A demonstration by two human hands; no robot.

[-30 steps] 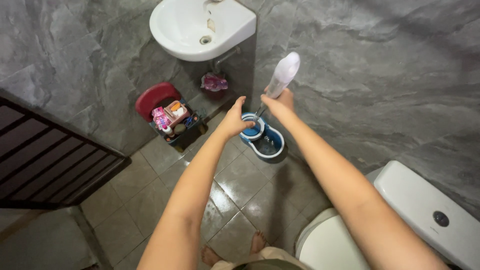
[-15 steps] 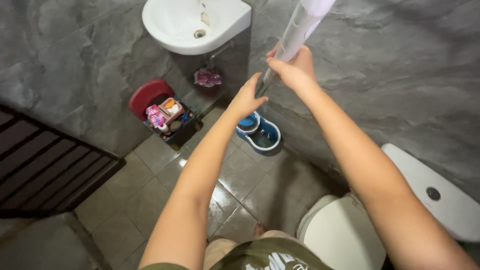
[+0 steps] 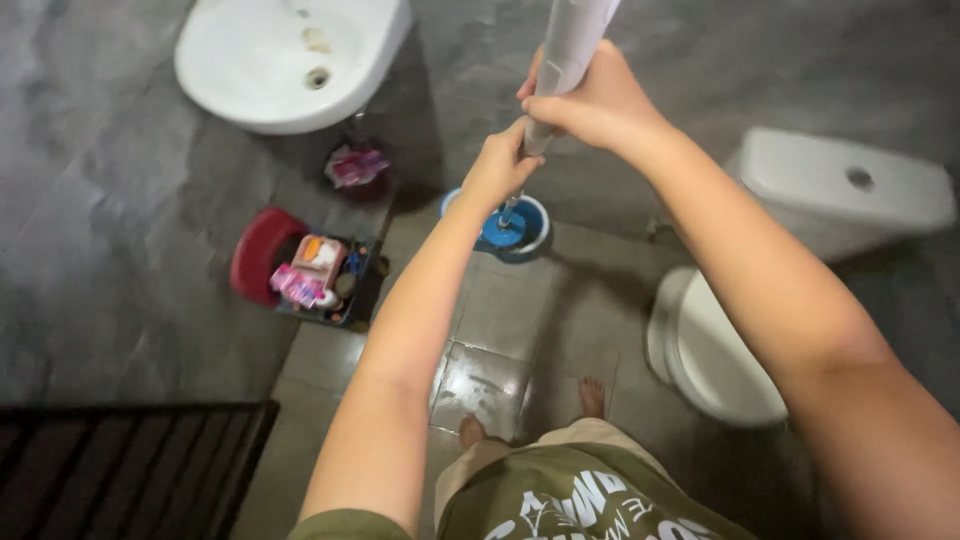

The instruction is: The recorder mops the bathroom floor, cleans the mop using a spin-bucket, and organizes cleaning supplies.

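Observation:
My right hand (image 3: 595,100) is closed around the white upper grip of a mop handle (image 3: 570,40) that rises out of the top of the view. Just below it, my left hand (image 3: 498,168) wraps the thin metal shaft of the same mop handle. The shaft runs down into a blue and white spin mop bucket (image 3: 530,235) standing on the tiled floor by the grey wall. The mop head sits inside the bucket and is mostly hidden.
A white wall sink (image 3: 290,60) hangs at upper left, with a pink bag (image 3: 355,165) under it. A red stool (image 3: 258,252) and a dark basket of toiletries (image 3: 322,280) stand at left. A white toilet (image 3: 740,330) is at right. My bare feet (image 3: 590,395) are on wet tiles.
My left hand has closed on the mop shaft; before, it was open beside it. The view has swung left and tilted, and the handle has come nearer to the camera.

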